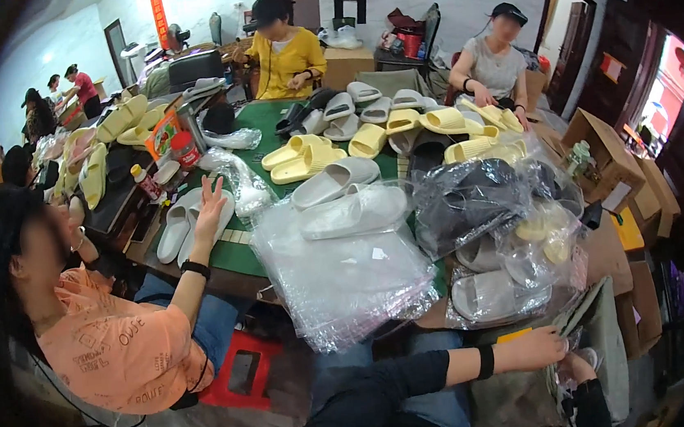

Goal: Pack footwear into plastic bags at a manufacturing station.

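Hand Position and Worktable Layout

The green-topped table (263, 122) is the largest item and carries slippers along most of its length. Three co-workers are positioned around it: one in an orange shirt (115, 338) at the left, with two fingers raised; one in a yellow top (288, 61) at the far side; one in a grey top (493, 67) at the far right. An open cardboard carton (612, 154) stands to the right of the table. Grey-green cloth (609, 336) is draped at the near right, beneath and beside the wearer's hands. A stack of clear plastic bags (341, 288) lies at the near edge and supports two pale grey slippers (354, 212). To its right lies a bagged grey slipper (498, 295). Yellow slippers (304, 163) lie farther back. The left hand (532, 349) and right hand (575, 368) meet at the cloth, fingers curled. A small clear piece (590, 357) is located beside the right hand; whether either hand grips it, or the cloth, cannot be determined from this view
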Demonstrator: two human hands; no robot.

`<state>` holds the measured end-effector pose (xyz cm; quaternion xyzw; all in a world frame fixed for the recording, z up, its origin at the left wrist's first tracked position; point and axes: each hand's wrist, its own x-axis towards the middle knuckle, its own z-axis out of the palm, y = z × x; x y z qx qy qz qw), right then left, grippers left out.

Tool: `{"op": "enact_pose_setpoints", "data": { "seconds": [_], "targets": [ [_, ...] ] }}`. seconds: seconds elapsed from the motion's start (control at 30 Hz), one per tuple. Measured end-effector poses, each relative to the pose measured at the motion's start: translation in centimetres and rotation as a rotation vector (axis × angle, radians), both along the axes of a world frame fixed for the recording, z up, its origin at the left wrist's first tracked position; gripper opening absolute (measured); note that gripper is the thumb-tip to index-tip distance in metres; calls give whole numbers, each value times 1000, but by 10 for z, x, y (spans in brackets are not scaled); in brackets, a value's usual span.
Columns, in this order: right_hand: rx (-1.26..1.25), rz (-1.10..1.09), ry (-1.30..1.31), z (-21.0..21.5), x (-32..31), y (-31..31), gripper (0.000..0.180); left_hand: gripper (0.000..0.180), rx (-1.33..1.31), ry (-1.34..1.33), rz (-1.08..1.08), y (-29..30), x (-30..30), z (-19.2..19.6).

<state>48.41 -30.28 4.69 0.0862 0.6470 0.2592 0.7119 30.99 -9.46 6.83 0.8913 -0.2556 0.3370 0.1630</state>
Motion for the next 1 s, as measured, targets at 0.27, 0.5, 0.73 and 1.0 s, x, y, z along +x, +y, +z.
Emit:
{"op": "enact_pose_setpoints", "data": {
  "seconds": [0.27,0.5,0.73,1.0],
  "targets": [
    [299,-587,366,-133,145,-123,34,12,-51,-7,-120,-6,7,2],
    [936,-1654,1451,-105,114,-101,30,15,13,105,-98,1,-2,-15],
    [1789,-1161,1612,79,-69,42,26,22,56,233,-83,9,-12,-13],
    [1241,-1790,1967,69,-116,34,23,35,-26,195,-55,28,-31,-6]
  ]
}}
